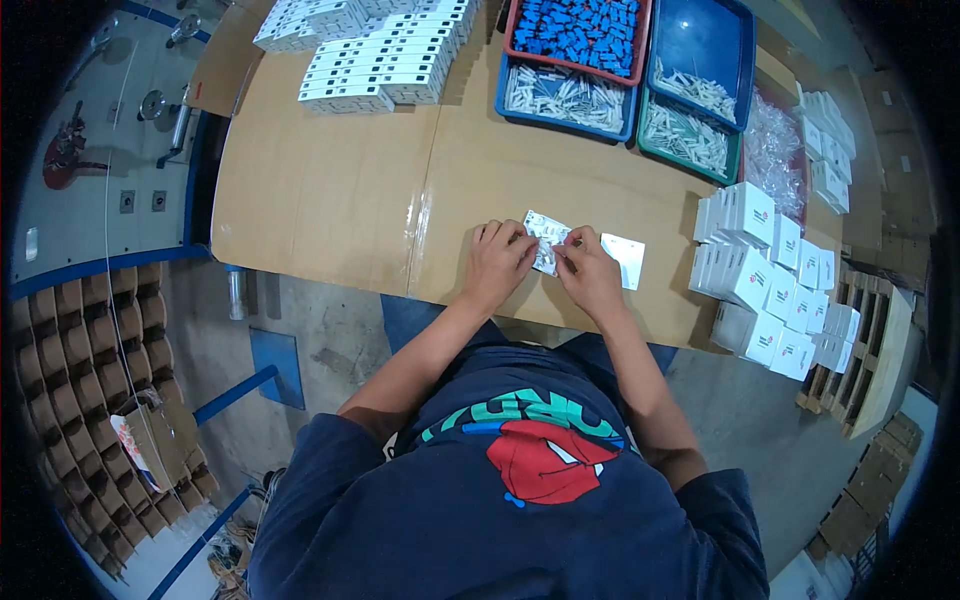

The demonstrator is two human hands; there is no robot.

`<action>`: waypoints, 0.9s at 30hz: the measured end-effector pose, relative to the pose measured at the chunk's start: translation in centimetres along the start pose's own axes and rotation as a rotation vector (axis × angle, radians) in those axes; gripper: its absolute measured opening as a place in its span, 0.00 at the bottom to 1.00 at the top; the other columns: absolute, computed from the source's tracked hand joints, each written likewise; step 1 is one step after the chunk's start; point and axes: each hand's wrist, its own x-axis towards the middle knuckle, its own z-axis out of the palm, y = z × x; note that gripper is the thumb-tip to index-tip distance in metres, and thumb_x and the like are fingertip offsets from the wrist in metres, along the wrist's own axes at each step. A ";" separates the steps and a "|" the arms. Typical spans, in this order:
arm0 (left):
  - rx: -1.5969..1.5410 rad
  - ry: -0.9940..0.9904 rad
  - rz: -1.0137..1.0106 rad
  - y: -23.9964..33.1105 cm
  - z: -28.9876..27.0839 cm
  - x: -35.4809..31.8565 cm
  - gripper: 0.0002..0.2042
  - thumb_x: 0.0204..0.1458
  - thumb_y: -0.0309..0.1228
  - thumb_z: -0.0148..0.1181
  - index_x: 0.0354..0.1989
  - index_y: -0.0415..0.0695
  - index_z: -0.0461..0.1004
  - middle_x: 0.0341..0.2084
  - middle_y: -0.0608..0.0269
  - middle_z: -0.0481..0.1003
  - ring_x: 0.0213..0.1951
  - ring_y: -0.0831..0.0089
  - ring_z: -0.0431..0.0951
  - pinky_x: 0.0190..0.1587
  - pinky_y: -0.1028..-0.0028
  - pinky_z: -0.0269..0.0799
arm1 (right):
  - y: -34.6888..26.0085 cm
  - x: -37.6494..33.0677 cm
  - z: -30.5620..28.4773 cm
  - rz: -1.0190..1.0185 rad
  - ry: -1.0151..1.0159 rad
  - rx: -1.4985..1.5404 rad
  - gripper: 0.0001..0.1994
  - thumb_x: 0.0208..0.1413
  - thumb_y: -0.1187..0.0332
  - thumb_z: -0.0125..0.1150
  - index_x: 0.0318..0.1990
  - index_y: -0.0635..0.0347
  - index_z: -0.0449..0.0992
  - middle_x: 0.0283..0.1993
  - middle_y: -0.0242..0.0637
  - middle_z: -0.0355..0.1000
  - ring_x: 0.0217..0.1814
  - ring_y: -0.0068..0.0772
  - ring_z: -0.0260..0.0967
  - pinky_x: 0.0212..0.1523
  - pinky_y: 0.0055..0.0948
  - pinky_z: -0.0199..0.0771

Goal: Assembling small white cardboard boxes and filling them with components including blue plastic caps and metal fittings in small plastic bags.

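Near the front edge of the cardboard-topped table lies a small white card with grey printing (546, 228). My left hand (498, 262) is at its left side, fingers bent and pressed together at the card. My right hand (588, 270) comes from the other side, thumb and forefinger pinched over the card's lower right part. Whatever sits between the fingertips is too small and partly hidden to name. Just right of my right hand, partly behind it, lies a plain white flat piece (627, 258).
Stacked white boxes (375, 70) stand at the far left, more white boxes (765, 280) at the right edge. Trays at the back hold blue pieces (575, 35), white plastic pieces (565, 97) and clear bags (772, 150). A wooden pallet (865, 350) stands right of the table.
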 end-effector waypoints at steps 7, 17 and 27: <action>-0.020 -0.059 0.067 0.4 -0.3 0.0 0.11 0.46 0.32 0.71 0.39 0.48 0.82 0.41 0.66 0.75 0.47 0.64 0.73 0.53 0.60 0.65 | 0.3 0.3 1.0 0.122 0.056 0.036 0.06 0.51 0.68 0.69 0.35 0.58 0.82 0.46 0.35 0.71 0.37 0.39 0.78 0.35 0.37 0.78; -0.044 -0.146 0.153 1.2 -0.6 -0.7 0.14 0.47 0.35 0.70 0.43 0.48 0.79 0.48 0.60 0.73 0.54 0.62 0.72 0.62 0.51 0.61 | 0.1 0.3 -0.1 0.039 -0.069 -0.020 0.06 0.53 0.68 0.66 0.37 0.59 0.82 0.48 0.37 0.70 0.37 0.43 0.78 0.36 0.42 0.79; -0.125 -0.232 0.174 0.2 -0.7 -0.2 0.19 0.43 0.35 0.72 0.44 0.46 0.76 0.49 0.60 0.71 0.56 0.58 0.71 0.63 0.53 0.63 | -0.7 0.4 -0.9 0.038 -0.196 -0.125 0.08 0.53 0.67 0.63 0.37 0.60 0.81 0.50 0.39 0.69 0.39 0.46 0.78 0.37 0.45 0.80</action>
